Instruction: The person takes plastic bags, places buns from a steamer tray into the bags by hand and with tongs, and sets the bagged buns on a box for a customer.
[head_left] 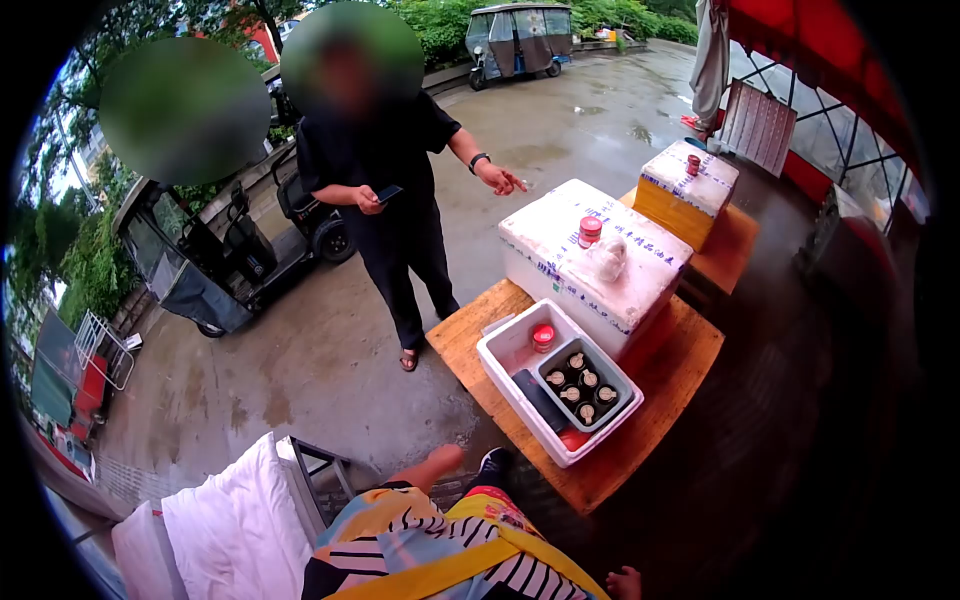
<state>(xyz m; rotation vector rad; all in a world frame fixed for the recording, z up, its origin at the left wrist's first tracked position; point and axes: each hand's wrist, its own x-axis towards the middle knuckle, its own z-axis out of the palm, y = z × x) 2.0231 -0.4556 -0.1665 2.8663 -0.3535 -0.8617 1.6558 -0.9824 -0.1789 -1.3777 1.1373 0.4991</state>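
At the bottom edge, my right hand (625, 583) shows in part, its loosely curled fingers a little apart and nothing visible in them. It is below the wooden table (680, 385) and touches nothing I can see. My left hand is out of view. On the table stands an open white foam box (487, 345) holding a red-lidded jar (543, 337), a dark oblong thing (540, 402) and a grey tray (632, 392) with several dark jars or bottles (590, 379) with pale tops. Behind it is a large closed foam box (545, 215) with a red can (590, 231) and a crumpled plastic bag (607, 260) on top.
Across the table a person in black (375, 160) holds a phone (389, 193) and stretches one hand over the large box. A yellow-sided foam box (665, 205) stands on another table. Three-wheelers (215, 260) are parked on the wet ground. White bedding (235, 520) lies at my left.
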